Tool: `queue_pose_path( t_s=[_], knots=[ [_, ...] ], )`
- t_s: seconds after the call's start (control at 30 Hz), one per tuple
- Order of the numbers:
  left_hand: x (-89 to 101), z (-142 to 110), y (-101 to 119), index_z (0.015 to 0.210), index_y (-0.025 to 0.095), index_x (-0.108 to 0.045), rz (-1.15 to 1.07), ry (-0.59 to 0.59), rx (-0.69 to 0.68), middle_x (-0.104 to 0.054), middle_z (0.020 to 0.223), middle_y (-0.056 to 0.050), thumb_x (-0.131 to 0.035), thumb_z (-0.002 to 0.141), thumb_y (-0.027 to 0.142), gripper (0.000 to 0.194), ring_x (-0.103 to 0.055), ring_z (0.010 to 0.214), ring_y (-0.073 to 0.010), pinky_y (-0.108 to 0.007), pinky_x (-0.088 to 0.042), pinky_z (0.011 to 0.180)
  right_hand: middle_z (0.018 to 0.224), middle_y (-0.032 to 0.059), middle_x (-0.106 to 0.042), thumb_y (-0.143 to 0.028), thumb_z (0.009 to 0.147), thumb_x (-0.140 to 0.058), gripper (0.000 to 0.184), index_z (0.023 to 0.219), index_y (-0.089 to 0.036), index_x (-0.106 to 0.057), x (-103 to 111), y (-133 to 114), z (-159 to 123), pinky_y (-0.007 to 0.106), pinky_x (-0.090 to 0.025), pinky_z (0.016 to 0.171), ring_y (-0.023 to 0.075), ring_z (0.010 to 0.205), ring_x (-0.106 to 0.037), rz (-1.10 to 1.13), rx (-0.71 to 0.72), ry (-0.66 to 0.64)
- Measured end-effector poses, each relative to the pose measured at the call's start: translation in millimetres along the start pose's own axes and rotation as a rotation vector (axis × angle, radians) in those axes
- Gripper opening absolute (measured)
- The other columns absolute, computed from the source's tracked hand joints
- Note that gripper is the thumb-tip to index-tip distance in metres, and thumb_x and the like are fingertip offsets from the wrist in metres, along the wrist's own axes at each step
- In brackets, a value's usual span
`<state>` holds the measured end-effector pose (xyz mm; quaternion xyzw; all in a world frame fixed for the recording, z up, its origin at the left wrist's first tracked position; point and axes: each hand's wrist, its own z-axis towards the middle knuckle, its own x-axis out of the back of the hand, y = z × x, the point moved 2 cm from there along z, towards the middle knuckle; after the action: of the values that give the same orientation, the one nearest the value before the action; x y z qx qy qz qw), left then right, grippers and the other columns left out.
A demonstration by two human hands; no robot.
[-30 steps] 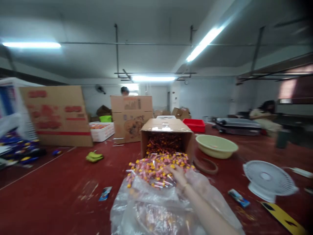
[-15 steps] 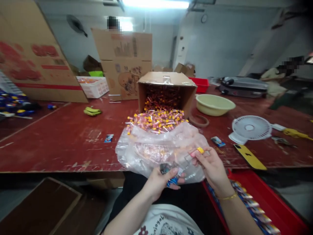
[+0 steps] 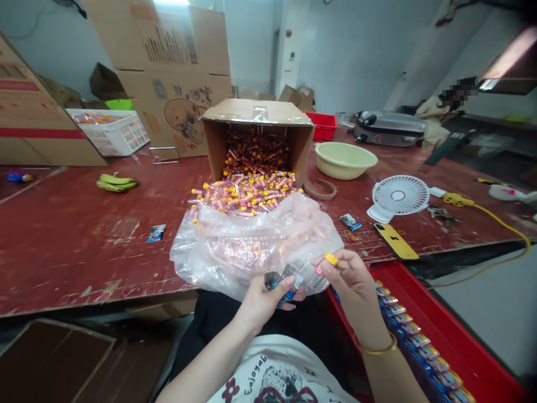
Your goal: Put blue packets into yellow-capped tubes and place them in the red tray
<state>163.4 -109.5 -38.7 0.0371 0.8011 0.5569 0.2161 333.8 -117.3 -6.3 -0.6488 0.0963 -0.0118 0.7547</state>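
My left hand (image 3: pixel 262 302) is closed on small blue-and-dark printed packets (image 3: pixel 289 281), the thumb pressed over them. In my right hand (image 3: pixel 354 285), thumb and fingers pinch a small clear tube with a yellow cap (image 3: pixel 331 258) and something pink inside. The tube's clear end points toward the packets; whether they touch I cannot tell. Both hands are over the near edge of a crumpled translucent plastic bag (image 3: pixel 235 252). Behind it, similar yellow-capped tubes (image 3: pixel 247 193) spill from a cardboard box (image 3: pixel 258 111) lying on its side.
On the red table (image 3: pixel 104 246) lie bananas (image 3: pixel 116 182), loose blue packets (image 3: pixel 156 233), a yellow phone (image 3: pixel 396 240) and a white fan (image 3: pixel 400 195). A pale basin (image 3: pixel 346 160) stands behind. Below right, a red crate (image 3: pixel 474 330) holds rows of packets. Another person sits far right.
The camera view has shifted, so the table's contents appear further left and slightly higher. Both hands keep their holds, with the tube and the packets a little closer together.
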Motion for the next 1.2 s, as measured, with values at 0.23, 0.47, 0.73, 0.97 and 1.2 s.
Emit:
queue_pose_path(
  t_s=[0.23, 0.47, 0.73, 0.97, 1.2],
  knots=[
    [-0.2, 0, -5, 0.102, 0.012, -0.067, -0.071, -0.02, 0.069, -0.072, 0.089, -0.012, -0.065, 0.081, 0.043, 0.038, -0.071, 0.078, -0.0239, -0.027, -0.058, 0.058, 0.076, -0.0014, -0.063, -0.033, 0.076, -0.072, 0.024, 0.087, -0.022, -0.054, -15, 14, 4, 0.023, -0.051, 0.06, 0.012, 0.066, -0.061, -0.016, -0.13, -0.253],
    [2.8, -3, -9, 0.108, 0.011, -0.065, -0.333, -0.157, 0.185, -0.069, 0.106, -0.017, -0.062, 0.084, 0.031, 0.031, -0.067, 0.097, -0.0309, -0.034, -0.06, 0.069, 0.076, -0.0016, -0.063, -0.033, 0.075, -0.074, 0.026, 0.088, -0.022, -0.054, -5, 24, 13, 0.022, -0.051, 0.06, 0.0107, 0.065, -0.06, 0.017, -0.169, -0.185],
    [5.1, 1, -15, 0.108, 0.014, -0.066, -0.237, -0.15, 0.145, -0.072, 0.096, -0.012, -0.069, 0.079, 0.035, 0.036, -0.069, 0.088, -0.0242, -0.032, -0.058, 0.071, 0.083, 0.0012, -0.061, -0.032, 0.079, -0.069, 0.02, 0.091, -0.023, -0.054, -2, 24, 4, 0.027, -0.054, 0.061, 0.0157, 0.074, -0.061, -0.122, -0.101, -0.362],
    [8.7, -1, -15, 0.085, 0.013, -0.07, -0.002, -0.043, 0.053, -0.072, 0.077, -0.009, -0.073, 0.074, 0.038, 0.027, -0.07, 0.072, -0.021, -0.025, -0.054, 0.059, 0.086, 0.0024, -0.064, -0.03, 0.08, -0.068, 0.018, 0.093, -0.025, -0.055, 6, 9, 11, 0.035, -0.05, 0.076, 0.0186, 0.082, -0.062, -0.281, 0.133, -0.103],
    [6.3, -2, -6, 0.073, 0.015, -0.067, 0.024, 0.01, -0.067, -0.067, 0.065, -0.003, -0.078, 0.068, 0.028, 0.019, -0.065, 0.063, -0.0178, -0.023, -0.048, 0.055, 0.091, 0.0025, -0.061, -0.02, 0.081, -0.065, 0.022, 0.099, -0.026, -0.054, -4, -17, 14, 0.036, -0.048, 0.079, 0.0187, 0.086, -0.061, -0.541, 0.465, -0.143]
  ],
)
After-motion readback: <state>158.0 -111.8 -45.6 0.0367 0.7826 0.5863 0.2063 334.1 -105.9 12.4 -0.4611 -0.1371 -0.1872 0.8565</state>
